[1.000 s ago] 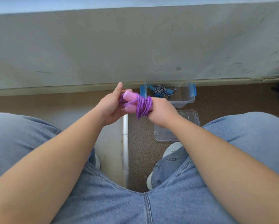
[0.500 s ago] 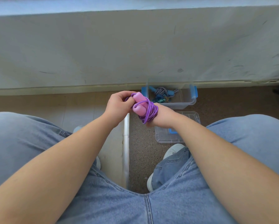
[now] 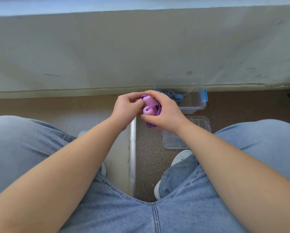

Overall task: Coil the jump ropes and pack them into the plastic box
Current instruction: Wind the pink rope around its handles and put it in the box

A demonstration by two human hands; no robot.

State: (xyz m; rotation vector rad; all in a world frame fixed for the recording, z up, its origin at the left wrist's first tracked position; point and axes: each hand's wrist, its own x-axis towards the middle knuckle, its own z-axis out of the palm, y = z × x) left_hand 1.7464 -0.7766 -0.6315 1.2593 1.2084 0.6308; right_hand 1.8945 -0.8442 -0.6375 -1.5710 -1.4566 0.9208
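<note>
Purple jump rope (image 3: 149,105), pink handles, cord wound round them: held above the floor, just short of the plastic box (image 3: 196,105).
Left hand (image 3: 125,110): fingers curled on the bundle's left side.
Right hand (image 3: 167,113): gripping its right side.
Plastic box, blue latches, on the floor by the wall: holds 1 striped rope (image 3: 172,95).
Clear lid (image 3: 199,123): on the floor, nearer.

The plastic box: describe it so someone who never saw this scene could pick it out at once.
Follow the foot of the pale wall to the floor just beyond the right hand. The plastic box stands there, clear, with blue latches. Unlike the flat clear lid lying nearer the person, it has walls and holds a blue-and-white braided rope.
</note>
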